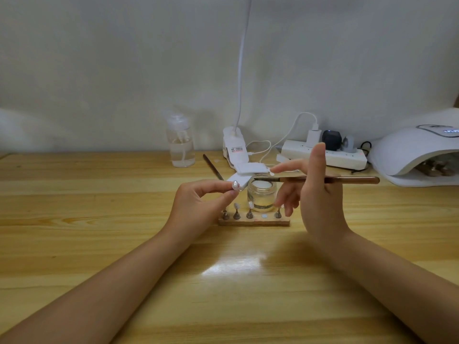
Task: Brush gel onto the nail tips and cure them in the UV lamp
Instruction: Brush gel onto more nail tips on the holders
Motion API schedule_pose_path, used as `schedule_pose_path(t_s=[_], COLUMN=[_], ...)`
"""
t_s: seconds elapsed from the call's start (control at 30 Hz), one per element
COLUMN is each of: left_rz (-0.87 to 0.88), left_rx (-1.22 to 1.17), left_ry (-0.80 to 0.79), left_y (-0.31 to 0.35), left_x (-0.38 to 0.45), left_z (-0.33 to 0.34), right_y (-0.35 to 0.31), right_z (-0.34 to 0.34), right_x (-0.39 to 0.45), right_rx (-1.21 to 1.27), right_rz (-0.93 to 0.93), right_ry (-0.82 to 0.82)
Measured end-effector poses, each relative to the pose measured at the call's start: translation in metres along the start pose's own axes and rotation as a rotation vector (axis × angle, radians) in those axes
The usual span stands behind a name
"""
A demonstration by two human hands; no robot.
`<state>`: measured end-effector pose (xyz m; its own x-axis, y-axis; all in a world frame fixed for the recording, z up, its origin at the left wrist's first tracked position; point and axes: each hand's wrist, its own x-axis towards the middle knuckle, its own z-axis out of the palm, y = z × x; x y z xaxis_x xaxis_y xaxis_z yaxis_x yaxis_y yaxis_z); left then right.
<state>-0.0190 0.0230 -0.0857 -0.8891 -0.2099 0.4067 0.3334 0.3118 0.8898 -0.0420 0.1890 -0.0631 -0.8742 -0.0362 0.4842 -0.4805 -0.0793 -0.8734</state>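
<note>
Head view: left hand (198, 207) pinches a nail tip (235, 185) between thumb and forefinger, raised just left of the open gel jar (261, 196); right hand (320, 194) holds the brush (323, 180) level, bristles over the jar mouth, forefinger extended. In front of the jar stands a wooden holder (253, 221) carrying further tips on pegs. The UV lamp (417, 152) sits at far right on the table (99, 219), well apart from both hands.

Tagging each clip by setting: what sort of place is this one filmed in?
Probably a home or small-studio nail-art desk, not a full salon. A white UV lamp sits on the wooden table, a wooden stand holds nail tips, and the right hand holds a brush over a gel jar.
</note>
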Motion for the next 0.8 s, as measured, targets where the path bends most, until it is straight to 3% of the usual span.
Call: schedule_pose_path(t_s=[0.13, 0.23, 0.43, 0.8], left_rz=[0.014, 0.038, 0.152, 0.184], left_rx=[0.011, 0.011, 0.022, -0.019], left_ry=[-0.017, -0.027, -0.090, -0.162], left_y=[-0.001, -0.001, 0.001, 0.002], left_x=[0.000, 0.000, -0.001, -0.003], left_z=[-0.001, 0.000, 0.001, 0.003], right_y=[0.006, 0.012, 0.019, 0.024], right_z=[0.000, -0.001, 0.002, 0.005], right_x=[0.001, 0.001, -0.002, -0.004], right_rx=[-0.066, -0.253, -0.473, -0.476], right_rz=[-0.104, -0.253, -0.370, -0.482], right_ry=[-0.023, -0.113, -0.270, -0.302])
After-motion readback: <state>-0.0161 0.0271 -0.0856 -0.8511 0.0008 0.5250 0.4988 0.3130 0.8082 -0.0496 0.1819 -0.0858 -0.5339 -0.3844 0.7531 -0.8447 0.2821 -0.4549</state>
